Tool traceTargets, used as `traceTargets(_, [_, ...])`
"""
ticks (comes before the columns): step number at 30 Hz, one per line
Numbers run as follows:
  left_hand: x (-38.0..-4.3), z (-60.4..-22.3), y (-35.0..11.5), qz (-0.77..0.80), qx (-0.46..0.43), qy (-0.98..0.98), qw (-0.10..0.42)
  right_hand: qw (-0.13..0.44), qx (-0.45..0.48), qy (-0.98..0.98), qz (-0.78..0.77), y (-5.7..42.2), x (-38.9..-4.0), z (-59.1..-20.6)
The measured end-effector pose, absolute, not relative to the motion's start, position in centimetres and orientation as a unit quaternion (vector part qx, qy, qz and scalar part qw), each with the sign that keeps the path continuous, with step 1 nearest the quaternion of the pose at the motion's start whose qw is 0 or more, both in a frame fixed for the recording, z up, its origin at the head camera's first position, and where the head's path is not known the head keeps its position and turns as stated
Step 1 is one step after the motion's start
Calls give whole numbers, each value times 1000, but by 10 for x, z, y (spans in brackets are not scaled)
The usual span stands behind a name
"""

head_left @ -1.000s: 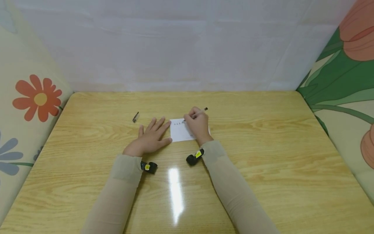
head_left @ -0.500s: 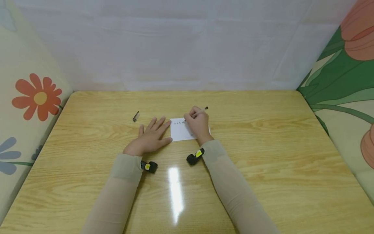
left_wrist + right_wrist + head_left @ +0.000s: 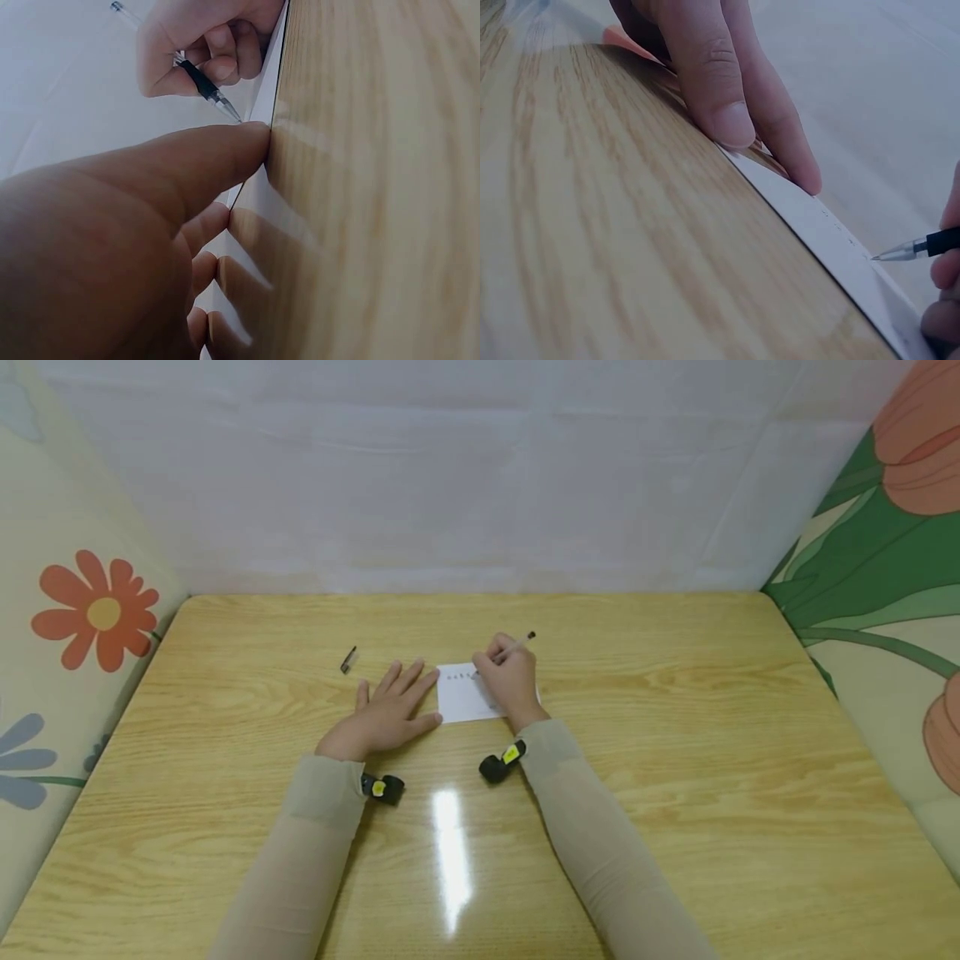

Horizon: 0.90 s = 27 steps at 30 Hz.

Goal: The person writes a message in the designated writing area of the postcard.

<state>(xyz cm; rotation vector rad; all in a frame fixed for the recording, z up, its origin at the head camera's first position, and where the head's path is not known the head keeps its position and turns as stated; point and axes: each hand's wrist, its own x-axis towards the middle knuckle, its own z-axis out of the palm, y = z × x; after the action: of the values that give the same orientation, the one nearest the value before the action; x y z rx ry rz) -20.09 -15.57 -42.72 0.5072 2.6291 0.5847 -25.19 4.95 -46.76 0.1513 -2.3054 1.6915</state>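
A small white sheet of paper (image 3: 461, 702) lies on the wooden table, with a short row of dark handwritten marks along its top. My right hand (image 3: 512, 681) pinches a pen (image 3: 517, 645) with a clear barrel and black grip, its tip at the end of that row. In the right wrist view the pen tip (image 3: 877, 259) meets the paper (image 3: 802, 217). Spread and flat, my left hand (image 3: 382, 714) rests at the paper's left edge, thumb and index fingertip on its corners. The right part of the paper is hidden under my right hand.
A pen cap (image 3: 348, 660) with a black clip lies on the table (image 3: 675, 735) beyond my left hand. A white cloth (image 3: 450, 485) hangs along the far edge. Flower-printed panels (image 3: 97, 610) stand at both sides.
The pen tip has shifted slightly right along the row, and another mark shows there. My left hand and the paper stay in place.
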Motion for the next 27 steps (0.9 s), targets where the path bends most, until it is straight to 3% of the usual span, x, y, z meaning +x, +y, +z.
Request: traceTargets(27, [-203, -431, -155, 212, 183, 939, 200, 175, 57, -783, 594, 52, -255, -472])
